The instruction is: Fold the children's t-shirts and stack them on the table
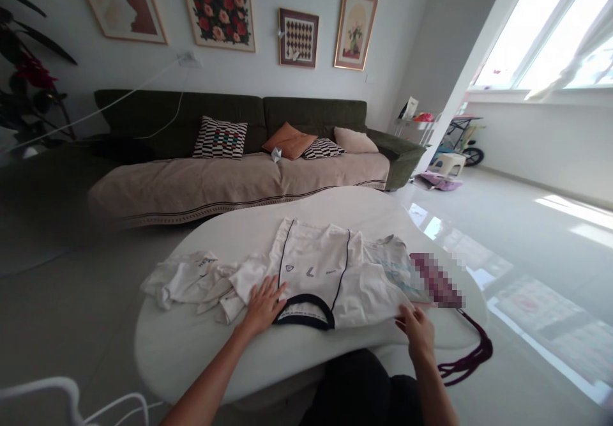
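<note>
A white T-shirt [316,266] with a dark collar and dark stripes lies spread on a white oval table [201,349]. My left hand [264,304] rests flat on its left shoulder, fingers spread, beside the collar. My right hand [417,329] pinches the shirt's right edge near the sleeve, fingers curled on the cloth. A crumpled white garment [189,279] lies to the left of the shirt. Another pale garment [393,263] peeks out under the shirt's right side.
A dark red cord [472,349] hangs off the table's right edge beside a blurred patch. Behind the table stands a dark green sofa [230,119] with a beige cover and several cushions. Glossy floor lies to the right, and a white wire frame [71,391] stands at bottom left.
</note>
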Available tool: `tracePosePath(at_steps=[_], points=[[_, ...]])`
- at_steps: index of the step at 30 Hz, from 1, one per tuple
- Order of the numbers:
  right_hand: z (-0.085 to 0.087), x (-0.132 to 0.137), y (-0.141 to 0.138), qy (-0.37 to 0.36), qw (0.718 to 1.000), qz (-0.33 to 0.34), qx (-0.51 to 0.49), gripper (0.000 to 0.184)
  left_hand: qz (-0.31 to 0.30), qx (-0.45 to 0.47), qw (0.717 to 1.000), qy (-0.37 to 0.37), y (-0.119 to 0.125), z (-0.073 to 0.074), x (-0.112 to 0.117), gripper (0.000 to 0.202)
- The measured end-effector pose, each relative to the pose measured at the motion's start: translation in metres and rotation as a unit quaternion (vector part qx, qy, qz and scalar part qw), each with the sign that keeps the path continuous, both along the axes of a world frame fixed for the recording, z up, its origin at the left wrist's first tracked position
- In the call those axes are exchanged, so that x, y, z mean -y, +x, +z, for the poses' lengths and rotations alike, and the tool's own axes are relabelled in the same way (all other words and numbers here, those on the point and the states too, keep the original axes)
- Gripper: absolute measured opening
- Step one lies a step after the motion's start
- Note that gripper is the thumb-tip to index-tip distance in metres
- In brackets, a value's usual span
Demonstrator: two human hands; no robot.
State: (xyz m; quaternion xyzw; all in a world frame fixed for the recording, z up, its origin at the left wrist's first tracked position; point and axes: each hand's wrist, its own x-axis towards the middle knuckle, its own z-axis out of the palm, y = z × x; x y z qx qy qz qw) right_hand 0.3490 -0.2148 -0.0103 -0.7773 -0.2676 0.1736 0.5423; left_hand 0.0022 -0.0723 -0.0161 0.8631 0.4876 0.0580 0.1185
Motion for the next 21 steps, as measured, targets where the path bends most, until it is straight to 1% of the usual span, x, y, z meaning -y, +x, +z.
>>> tracePosePath(at_steps=[3, 5, 7, 9, 10, 11, 12, 13, 14, 15, 16, 17, 18, 19, 20, 21], points=[[-0.009, 0.015, 0.015, -0.004, 0.994, -0.006, -0.108, 0.041, 0.000, -0.003, 1.000, -0.008, -0.001, 0.005, -0.003, 0.046], [-0.008, 0.013, 0.014, -0.004, 0.987, 0.003, -0.160, 0.042, 0.010, -0.005, 0.999, -0.030, 0.004, 0.013, 0.002, 0.049], [0.005, 0.003, -0.001, 0.003, 0.980, 0.018, -0.196, 0.044, 0.014, 0.015, 0.999, -0.045, 0.016, 0.025, 0.015, 0.058], [0.030, -0.010, -0.031, 0.035, 0.971, 0.061, -0.228, 0.045, -0.020, 0.077, 0.996, -0.048, 0.036, 0.036, 0.036, 0.074], [0.045, -0.016, -0.051, 0.051, 0.964, 0.101, -0.239, 0.046, -0.049, 0.124, 0.990, -0.048, 0.049, 0.041, 0.047, 0.082], [0.062, -0.019, -0.071, 0.091, 0.946, 0.169, -0.260, 0.045, -0.068, 0.178, 0.980, -0.051, 0.061, 0.046, 0.057, 0.090], [0.079, -0.021, -0.090, 0.116, 0.923, 0.252, -0.268, 0.044, -0.073, 0.238, 0.967, -0.057, 0.072, 0.051, 0.065, 0.091], [0.094, -0.022, -0.105, 0.110, 0.889, 0.363, -0.257, 0.043, -0.061, 0.301, 0.950, -0.062, 0.080, 0.056, 0.070, 0.084], [0.107, -0.021, -0.116, 0.111, 0.868, 0.428, -0.227, 0.039, -0.037, 0.359, 0.930, -0.068, 0.086, 0.063, 0.072, 0.070], [0.115, -0.020, -0.121, 0.110, 0.862, 0.459, -0.184, 0.036, -0.011, 0.406, 0.911, -0.073, 0.088, 0.071, 0.072, 0.056], [0.120, -0.018, -0.121, 0.110, 0.874, 0.456, -0.126, 0.037, 0.007, 0.438, 0.895, -0.081, 0.086, 0.081, 0.071, 0.049], [0.121, -0.018, -0.117, 0.109, 0.898, 0.424, -0.054, 0.041, 0.010, 0.451, 0.888, -0.092, 0.081, 0.093, 0.068, 0.049], [0.118, -0.018, -0.112, 0.102, 0.919, 0.380, 0.028, 0.050, -0.005, 0.447, 0.888, -0.109, 0.075, 0.107, 0.066, 0.051], [0.112, -0.019, -0.107, 0.087, 0.929, 0.342, 0.111, 0.062, -0.039, 0.430, 0.892, -0.132, 0.067, 0.122, 0.065, 0.053], [0.105, -0.022, -0.104, 0.066, 0.926, 0.320, 0.190, 0.072, -0.087, 0.404, 0.896, -0.160, 0.058, 0.138, 0.065, 0.054], [0.096, -0.025, -0.104, 0.040, 0.911, 0.315, 0.262, 0.076, -0.137, 0.376, 0.897, -0.186, 0.048, 0.153, 0.066, 0.053]])
